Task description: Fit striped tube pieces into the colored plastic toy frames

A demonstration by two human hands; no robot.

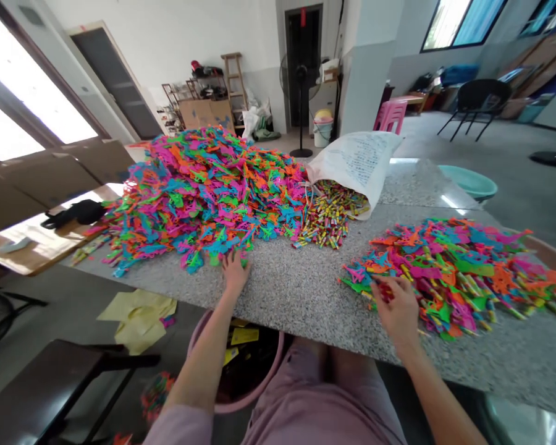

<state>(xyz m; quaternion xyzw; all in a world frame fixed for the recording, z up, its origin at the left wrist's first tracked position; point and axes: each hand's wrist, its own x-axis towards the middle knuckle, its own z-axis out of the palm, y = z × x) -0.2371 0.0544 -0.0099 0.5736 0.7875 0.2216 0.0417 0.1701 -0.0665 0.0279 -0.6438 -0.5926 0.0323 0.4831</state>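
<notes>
My left hand reaches to the front edge of a large heap of bright plastic pieces in pink, blue, green and orange. Its fingers are stretched out and apart, touching the nearest green pieces. At the left edge of a second, smaller pile, my right hand is curled, with small dark red pieces showing inside the fingers. That pile mixes the same plastic shapes with short yellow striped tubes. More small yellow and red tubes spill from a white woven sack between the piles.
Both piles lie on a speckled stone table. Below its front edge stands a pink tub with yellow pieces inside. A dark stool is at lower left, near yellow sheets on the floor. A fan stands behind.
</notes>
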